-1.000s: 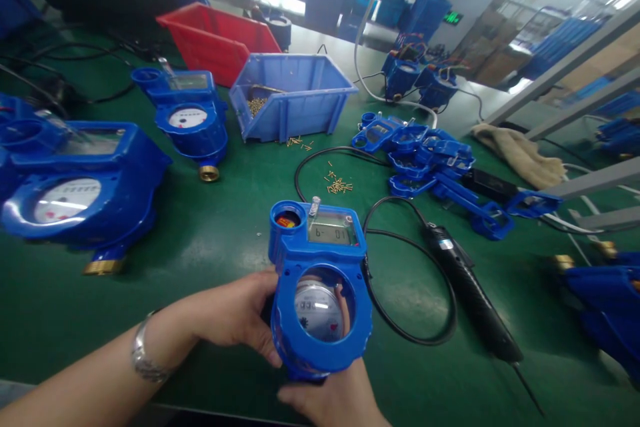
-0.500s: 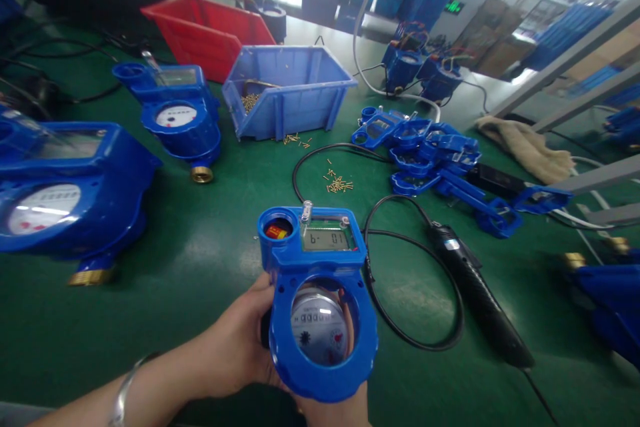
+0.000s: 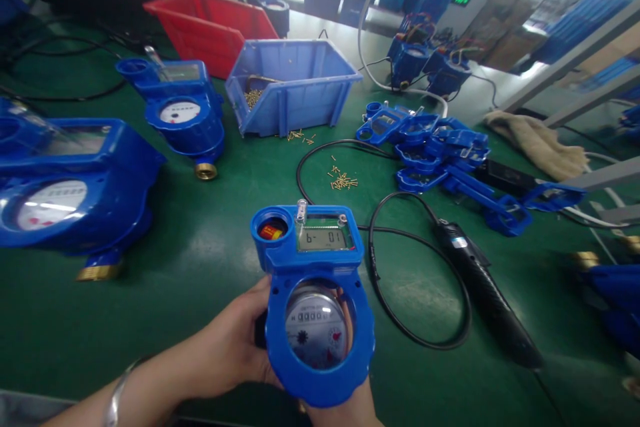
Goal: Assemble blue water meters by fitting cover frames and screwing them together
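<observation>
A blue water meter (image 3: 316,260) with a small lit-free digital display (image 3: 325,238) and a round dial (image 3: 313,323) faces me at the bottom middle. Around its left side my left hand (image 3: 245,340) is closed, its fingertips hidden behind the housing. From below, my right hand (image 3: 347,407) grips the same meter, with most of its fingers covered by the blue ring. A red and yellow part (image 3: 271,231) shows inside the round opening at the upper left of the housing. To the right of the meter lies a black electric screwdriver (image 3: 485,293) with its looped cable.
Two more blue water meters (image 3: 183,110) stand at the left. Behind are a blue bin (image 3: 310,107) with screws and a red bin (image 3: 205,27). Loose brass screws (image 3: 343,180) lie mid-table. A pile of blue housings (image 3: 440,147) and a cloth (image 3: 537,143) are at the right.
The meter in my hands has shifted slightly left in view. The bench and its things appear a little farther right and higher, as the view moved.
</observation>
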The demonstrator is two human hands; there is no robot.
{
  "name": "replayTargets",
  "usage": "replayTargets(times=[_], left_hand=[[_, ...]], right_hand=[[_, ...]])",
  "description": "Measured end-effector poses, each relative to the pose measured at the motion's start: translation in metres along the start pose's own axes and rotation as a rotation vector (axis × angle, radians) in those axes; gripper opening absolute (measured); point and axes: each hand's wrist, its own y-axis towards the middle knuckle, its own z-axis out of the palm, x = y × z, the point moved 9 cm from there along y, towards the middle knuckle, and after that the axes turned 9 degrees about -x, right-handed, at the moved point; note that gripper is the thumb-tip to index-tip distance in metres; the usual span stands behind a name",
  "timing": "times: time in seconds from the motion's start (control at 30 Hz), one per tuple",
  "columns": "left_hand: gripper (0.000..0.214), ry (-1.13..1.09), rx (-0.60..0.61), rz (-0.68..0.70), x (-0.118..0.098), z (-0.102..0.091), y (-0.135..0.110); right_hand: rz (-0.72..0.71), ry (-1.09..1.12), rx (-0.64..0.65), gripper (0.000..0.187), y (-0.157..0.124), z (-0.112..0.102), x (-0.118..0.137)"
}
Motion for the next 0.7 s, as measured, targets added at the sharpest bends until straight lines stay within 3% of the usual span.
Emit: replayTargets(times=[0.1,0.2,0.3,0.37,0.47,0.53,0.57,0.63,0.7], left_hand=[[0.052,-0.022,-0.063,0.012,0.002,-0.001,0.000],[0.055,-0.061,-0.182,0.006,0.002,-0.001,-0.003],[0.056,-0.092,-0.283,-0.042,0.005,-0.002,-0.008],[0.053,-0.097,-0.327,-0.062,0.006,-0.002,-0.011],[0.043,-0.057,-0.394,-0.059,0.007,-0.003,-0.016],[0.038,-0.020,-0.452,-0.052,0.009,-0.005,-0.020],[0.037,-0.007,-0.481,-0.046,0.010,-0.005,-0.022],[0.036,0.000,-0.521,-0.042,0.013,-0.004,-0.026],[0.033,-0.011,-0.548,-0.057,0.017,-0.003,-0.029]], right_hand=[[-0.060,-0.025,0.007,0.055,0.001,0.000,0.002],[-0.116,-0.208,0.036,0.070,-0.004,0.001,0.016],[-0.122,-0.280,0.056,0.071,-0.004,-0.018,0.044],[-0.145,-0.304,0.060,0.061,0.007,-0.059,0.072],[-0.297,-0.408,0.106,0.045,0.036,-0.157,0.124],[-0.401,-0.467,0.039,0.031,0.054,-0.231,0.152],[-0.417,-0.481,0.022,0.030,0.059,-0.257,0.158],[-0.392,-0.463,0.015,0.029,0.060,-0.274,0.158],[-0.331,-0.412,0.030,0.027,0.047,-0.242,0.142]])
